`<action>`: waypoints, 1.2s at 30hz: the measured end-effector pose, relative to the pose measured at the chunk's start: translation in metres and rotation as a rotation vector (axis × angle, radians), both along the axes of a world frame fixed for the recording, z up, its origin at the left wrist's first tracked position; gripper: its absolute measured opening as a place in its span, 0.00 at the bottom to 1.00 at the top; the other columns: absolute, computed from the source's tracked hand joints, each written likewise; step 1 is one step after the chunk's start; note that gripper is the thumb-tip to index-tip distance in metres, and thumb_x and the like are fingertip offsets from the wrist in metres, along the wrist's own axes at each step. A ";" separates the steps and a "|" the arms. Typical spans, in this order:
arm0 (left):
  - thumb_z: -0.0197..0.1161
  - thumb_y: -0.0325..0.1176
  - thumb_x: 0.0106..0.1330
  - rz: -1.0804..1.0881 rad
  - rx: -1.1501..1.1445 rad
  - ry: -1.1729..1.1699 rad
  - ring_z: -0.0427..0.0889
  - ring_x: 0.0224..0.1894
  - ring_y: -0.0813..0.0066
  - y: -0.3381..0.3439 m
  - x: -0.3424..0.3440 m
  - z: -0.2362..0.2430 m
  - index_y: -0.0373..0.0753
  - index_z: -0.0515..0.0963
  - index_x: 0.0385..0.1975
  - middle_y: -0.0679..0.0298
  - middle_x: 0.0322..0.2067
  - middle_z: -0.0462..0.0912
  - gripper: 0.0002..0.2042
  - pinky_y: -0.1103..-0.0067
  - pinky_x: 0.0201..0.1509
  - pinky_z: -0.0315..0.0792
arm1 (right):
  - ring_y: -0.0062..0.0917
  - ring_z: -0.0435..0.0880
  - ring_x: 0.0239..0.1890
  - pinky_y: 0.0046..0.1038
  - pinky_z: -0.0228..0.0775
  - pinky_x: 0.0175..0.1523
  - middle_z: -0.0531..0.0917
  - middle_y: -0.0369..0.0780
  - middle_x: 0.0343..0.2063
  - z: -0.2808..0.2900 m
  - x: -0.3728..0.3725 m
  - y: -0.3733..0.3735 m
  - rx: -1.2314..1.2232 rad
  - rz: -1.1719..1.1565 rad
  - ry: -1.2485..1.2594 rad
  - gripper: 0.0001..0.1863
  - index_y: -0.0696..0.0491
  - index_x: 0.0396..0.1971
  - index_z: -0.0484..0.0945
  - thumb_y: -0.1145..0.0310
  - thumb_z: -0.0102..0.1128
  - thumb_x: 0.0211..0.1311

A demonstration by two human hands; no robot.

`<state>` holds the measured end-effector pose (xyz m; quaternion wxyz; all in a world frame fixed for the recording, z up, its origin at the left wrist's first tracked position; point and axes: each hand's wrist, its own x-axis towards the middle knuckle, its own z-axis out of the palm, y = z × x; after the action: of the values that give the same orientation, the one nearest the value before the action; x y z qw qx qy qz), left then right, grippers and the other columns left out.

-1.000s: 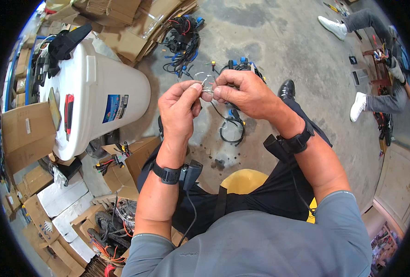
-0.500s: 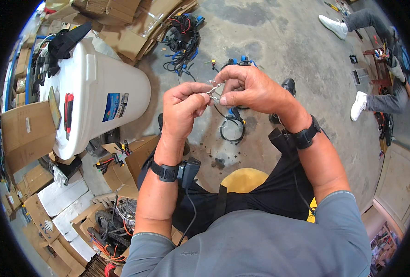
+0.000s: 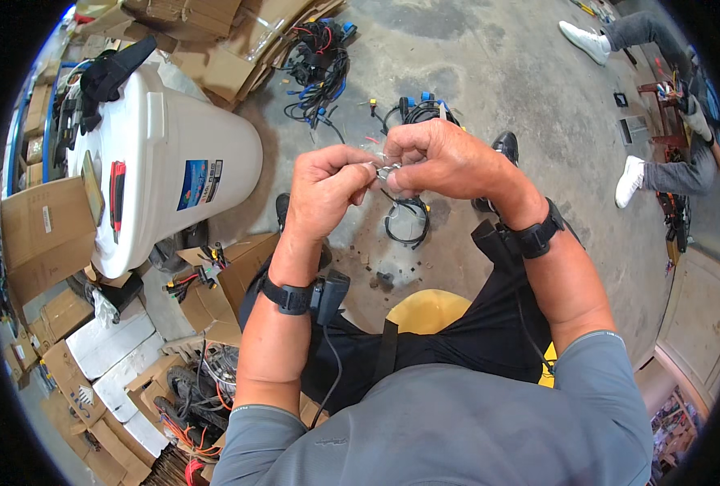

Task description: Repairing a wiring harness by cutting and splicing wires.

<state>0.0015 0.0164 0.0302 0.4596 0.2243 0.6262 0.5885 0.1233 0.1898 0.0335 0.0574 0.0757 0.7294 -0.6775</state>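
My left hand (image 3: 323,188) and my right hand (image 3: 451,162) are both closed in pinches, their fingertips nearly meeting above the floor. Between them is a short, thin, silvery twisted wire (image 3: 387,171), gripped from both sides. Part of it is hidden by my fingers. Beneath my hands, a small coil of black cable (image 3: 408,225) lies on the concrete. Just beyond my right hand lies a bundle of black cables (image 3: 408,111) with blue connectors, partly covered by that hand.
To the left stands a large white bucket (image 3: 218,150) with a red-and-black tool (image 3: 118,194) on its top. Flattened cardboard (image 3: 247,49) and a tangle of black cables (image 3: 319,77) lie ahead. Another person's white shoe (image 3: 631,182) is at right. A yellow stool (image 3: 431,312) shows between my legs.
My hands have come closer together, the left shifting slightly right. The looped wire that showed between my fingers is now a shorter twisted piece.
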 end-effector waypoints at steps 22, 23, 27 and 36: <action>0.66 0.25 0.59 0.114 0.093 0.014 0.75 0.23 0.86 0.002 0.006 -0.006 0.32 0.79 0.32 0.66 0.23 0.81 0.05 0.87 0.24 0.68 | 0.13 0.77 0.26 0.19 0.70 0.31 0.80 0.34 0.22 0.004 -0.003 -0.001 -0.018 0.038 -0.012 0.04 0.59 0.29 0.75 0.74 0.59 0.59; 0.65 0.25 0.60 0.113 0.121 0.010 0.75 0.23 0.86 0.002 0.005 -0.007 0.32 0.79 0.33 0.66 0.23 0.81 0.05 0.87 0.24 0.68 | 0.13 0.78 0.27 0.19 0.71 0.31 0.81 0.34 0.22 0.007 -0.003 -0.001 -0.035 0.019 -0.037 0.05 0.59 0.30 0.75 0.74 0.59 0.59; 0.64 0.25 0.62 0.122 0.155 -0.041 0.77 0.24 0.84 0.003 0.007 -0.005 0.32 0.80 0.34 0.65 0.24 0.82 0.04 0.87 0.24 0.70 | 0.14 0.78 0.27 0.20 0.71 0.32 0.81 0.35 0.24 0.006 -0.002 -0.002 -0.095 -0.001 -0.034 0.06 0.60 0.33 0.76 0.72 0.57 0.61; 0.63 0.24 0.62 0.124 0.099 -0.066 0.78 0.25 0.82 0.002 0.009 -0.003 0.31 0.80 0.34 0.63 0.26 0.82 0.04 0.85 0.26 0.73 | 0.13 0.77 0.29 0.20 0.73 0.35 0.79 0.34 0.26 0.001 -0.003 -0.002 -0.028 -0.063 -0.037 0.09 0.59 0.36 0.77 0.68 0.55 0.65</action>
<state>0.0104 0.0187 0.0270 0.4311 0.1879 0.5936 0.6530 0.1207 0.1879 0.0340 0.0507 0.1102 0.7161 -0.6874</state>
